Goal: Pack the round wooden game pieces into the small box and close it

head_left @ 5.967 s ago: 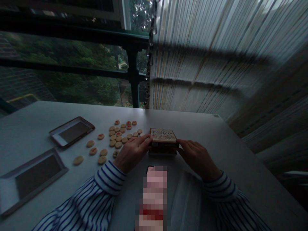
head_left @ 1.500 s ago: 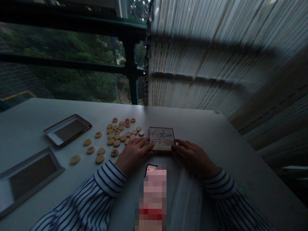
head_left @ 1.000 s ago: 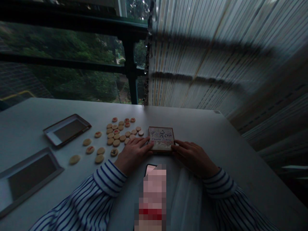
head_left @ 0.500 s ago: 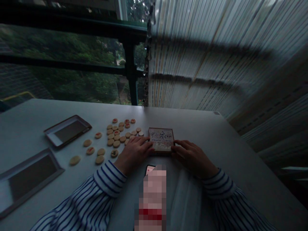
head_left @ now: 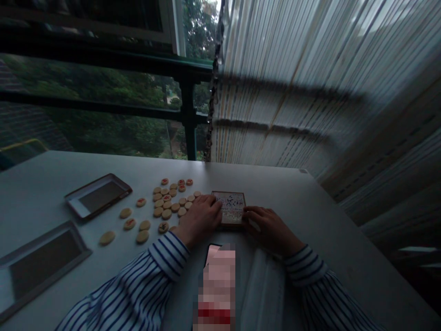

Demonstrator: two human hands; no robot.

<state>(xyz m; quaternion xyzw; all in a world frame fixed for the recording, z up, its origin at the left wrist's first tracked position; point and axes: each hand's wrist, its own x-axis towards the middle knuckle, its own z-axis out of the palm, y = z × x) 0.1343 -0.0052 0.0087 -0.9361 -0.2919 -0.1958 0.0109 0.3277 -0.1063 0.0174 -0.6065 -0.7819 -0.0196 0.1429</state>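
Observation:
A small flat box (head_left: 232, 211) with "Chinese chess" lettering lies on the white table. My left hand (head_left: 202, 218) grips its left side, fingertips over the edge and top. At the box's right edge, my right hand (head_left: 267, 226) holds on with its fingers bent. Many round wooden chess pieces (head_left: 166, 214) lie loose to the left of my left hand, some with red marks and one with a dark mark; my left hand hides part of the group.
Two shallow trays, one farther off (head_left: 103, 195) and one nearer (head_left: 44, 262), lie at the left. A phone (head_left: 213, 250), partly blurred out, and a clear plastic sheet (head_left: 263, 289) lie nearer me. Railing and curtain stand behind the table (head_left: 282, 184).
The view has tilted up slightly, so everything sits lower. My left hand has moved further over the box's left side, covering more of it.

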